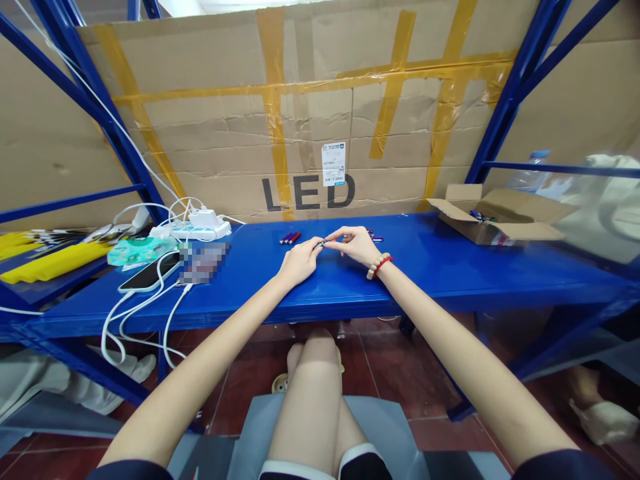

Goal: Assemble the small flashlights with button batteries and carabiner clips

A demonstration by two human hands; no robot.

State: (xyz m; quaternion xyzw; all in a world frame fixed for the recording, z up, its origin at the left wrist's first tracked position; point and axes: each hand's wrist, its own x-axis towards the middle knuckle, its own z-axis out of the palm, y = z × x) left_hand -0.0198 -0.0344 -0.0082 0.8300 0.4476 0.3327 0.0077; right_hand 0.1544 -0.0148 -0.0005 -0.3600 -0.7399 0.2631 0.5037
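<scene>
My left hand (299, 260) and my right hand (356, 243) meet over the middle of the blue shelf table (430, 267). Both pinch one small dark metallic piece (323, 243) between their fingertips; it is too small to name. A bead bracelet (379, 265) circles my right wrist. Just behind my left hand lie a few small red and purple cylinders (290, 237). More small purple pieces (375, 236) show behind my right hand.
An open cardboard box (495, 217) with small items stands at the right. At the left lie a phone (149, 273) on white cables, a power strip with charger (197, 227), a tissue pack (137, 251) and yellow bundles (50, 257). A taped cardboard sheet marked LED backs the shelf.
</scene>
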